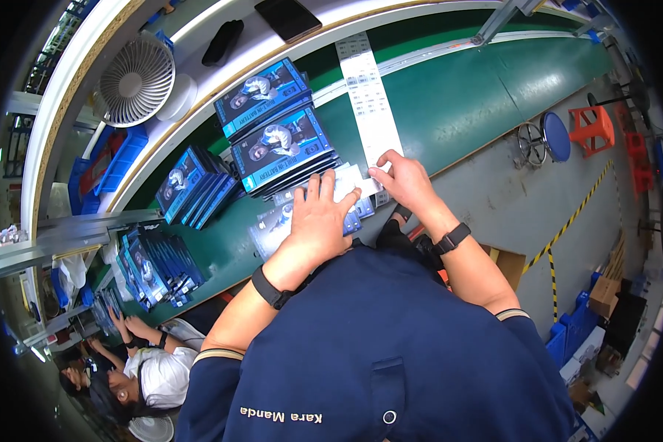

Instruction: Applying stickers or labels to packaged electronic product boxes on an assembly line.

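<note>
My left hand [318, 221] lies with its fingers spread on a flat, glossy blue-and-white box [271, 227], pressing near a white paper piece [346, 181]. Thumb and forefinger of my right hand [411, 183] pinch the edge of a white label [368, 187] just right of that box. Beyond the right hand, a long white sheet of printed labels [372, 103] stretches away over the green table. Ahead of my left hand stand stacks of dark blue printed boxes [283, 146]. What lies under my left palm is hidden.
More box stacks [191, 184] stand to the left on the green table [464, 96]. A white fan [134, 77] and a black phone [287, 18] rest on the shelf above. Co-workers [162, 376] sit at lower left. A blue round stool [556, 137] and red stool [591, 129] stand at right.
</note>
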The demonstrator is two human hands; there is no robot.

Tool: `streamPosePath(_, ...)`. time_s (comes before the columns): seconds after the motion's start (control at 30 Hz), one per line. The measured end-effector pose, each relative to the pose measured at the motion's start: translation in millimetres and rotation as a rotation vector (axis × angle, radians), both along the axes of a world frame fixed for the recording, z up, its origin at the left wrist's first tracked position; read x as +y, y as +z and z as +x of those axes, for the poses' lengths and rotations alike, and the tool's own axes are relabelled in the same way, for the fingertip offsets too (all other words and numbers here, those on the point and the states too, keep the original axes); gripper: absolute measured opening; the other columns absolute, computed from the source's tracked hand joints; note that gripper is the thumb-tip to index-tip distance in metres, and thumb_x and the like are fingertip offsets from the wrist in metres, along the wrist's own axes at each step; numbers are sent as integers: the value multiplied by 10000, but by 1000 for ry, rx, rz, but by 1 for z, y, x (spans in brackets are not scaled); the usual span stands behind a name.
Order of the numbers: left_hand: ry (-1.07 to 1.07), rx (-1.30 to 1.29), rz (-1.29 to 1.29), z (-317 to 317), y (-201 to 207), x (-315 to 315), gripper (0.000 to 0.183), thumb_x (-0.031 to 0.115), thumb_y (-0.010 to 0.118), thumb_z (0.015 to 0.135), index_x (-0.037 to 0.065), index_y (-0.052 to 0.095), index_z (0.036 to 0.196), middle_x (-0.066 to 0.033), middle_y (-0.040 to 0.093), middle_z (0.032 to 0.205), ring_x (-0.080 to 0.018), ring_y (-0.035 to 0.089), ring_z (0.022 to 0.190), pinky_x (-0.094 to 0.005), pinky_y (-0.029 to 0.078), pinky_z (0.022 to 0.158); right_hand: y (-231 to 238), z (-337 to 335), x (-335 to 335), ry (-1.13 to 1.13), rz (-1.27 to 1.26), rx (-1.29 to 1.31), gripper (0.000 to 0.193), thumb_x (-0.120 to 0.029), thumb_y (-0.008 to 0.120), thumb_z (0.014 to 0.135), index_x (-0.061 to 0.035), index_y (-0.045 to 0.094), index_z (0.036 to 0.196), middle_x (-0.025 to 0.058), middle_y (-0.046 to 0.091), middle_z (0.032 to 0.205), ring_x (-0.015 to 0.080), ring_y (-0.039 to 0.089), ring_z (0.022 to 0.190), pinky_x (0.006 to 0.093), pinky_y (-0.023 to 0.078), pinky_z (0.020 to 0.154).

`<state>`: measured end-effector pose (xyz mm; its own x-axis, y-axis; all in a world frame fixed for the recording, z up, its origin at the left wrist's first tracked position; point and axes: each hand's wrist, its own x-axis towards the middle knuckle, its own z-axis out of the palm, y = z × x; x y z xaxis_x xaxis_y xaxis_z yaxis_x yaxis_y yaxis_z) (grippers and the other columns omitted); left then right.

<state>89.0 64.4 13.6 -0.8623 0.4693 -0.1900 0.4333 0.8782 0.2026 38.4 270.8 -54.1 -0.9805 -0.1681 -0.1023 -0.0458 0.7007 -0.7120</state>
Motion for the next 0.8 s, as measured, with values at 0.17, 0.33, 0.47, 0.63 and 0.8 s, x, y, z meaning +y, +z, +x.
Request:
streamPosePath(0.17, -12, 96, 129, -16, -10, 5, 655, 238, 841, 585, 157, 608, 1192, -241, 451, 1344, -423, 421, 1246, -501, 353, 1008, -17, 6, 9, -143, -190, -165, 348, -367, 597, 966, -63, 625, 1134, 131, 642, 670, 245, 676, 689, 382, 511, 655)
streamPosePath(0.33, -39, -25, 66, -34, 10, 14, 629, 230, 834, 568, 142, 610, 1149, -234, 470, 1317, -419, 463, 1194, -492, 393, 979, -10, 10, 6, -172, -380, -204, 386, -390, 571, 984, -69, 609, 1194, 111, 665, 761, 219, 654, 673, 360, 522, 675)
streamPosePath(0.47, -37, 25, 102, -32, 14, 8, 634, 235, 825, 566, 136, 610, 1154, -229, 481, 1294, -420, 478, 1175, -496, 416, 957, 1, 13, -2, -153, -562, -143, 454, -403, 573, 985, -75, 545, 1298, 88, 644, 886, 174, 627, 756, 340, 520, 726)
streamPosePath(0.63, 38, 74, 219, -22, 37, 3, 641, 236, 826, 570, 119, 605, 1160, -237, 440, 1322, -438, 461, 1185, -507, 404, 988, 47, 14, -17, -83, -621, -52, 419, -316, 618, 969, -73, 525, 1298, 37, 579, 774, 117, 584, 721, 279, 491, 689)
streamPosePath(0.8, 105, 174, 393, -7, 47, -9, 694, 203, 847, 543, 130, 573, 1177, -238, 420, 1338, -444, 447, 1197, -526, 391, 1011, 60, 12, -38, -60, -1048, -161, 292, -52, 582, 970, -70, 538, 1258, -42, 499, 716, 24, 511, 692, 189, 429, 657)
